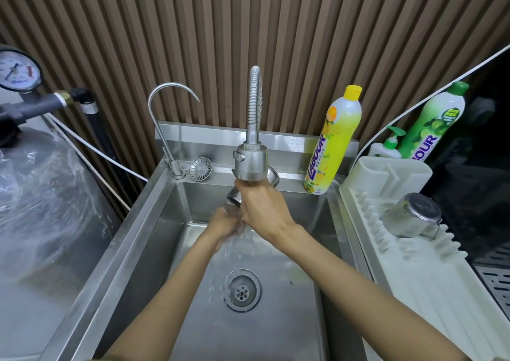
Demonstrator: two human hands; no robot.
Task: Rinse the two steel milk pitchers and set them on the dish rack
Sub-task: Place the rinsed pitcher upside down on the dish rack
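One steel milk pitcher point(414, 215) lies mouth-down on the white dish rack point(430, 275) at the right. The second steel pitcher point(234, 196) is held over the sink directly under the spray faucet head point(250, 162). My right hand point(260, 205) is wrapped around it and hides most of it. Just below and to the left is my left hand point(226, 223), fingers curled, with water running over it. The left hand's fingers touch the pitcher's lower edge, but whether they grip it is hidden.
The steel sink point(154, 222) has an open drain point(242, 291). A thin gooseneck tap point(168, 129) and a loose strainer point(200, 168) are on the back ledge. Beside the rack stand a yellow detergent bottle point(332, 142), a pump bottle point(390, 145) and a green bottle point(433, 120). A wrapped tank point(41, 200) stands at the left.
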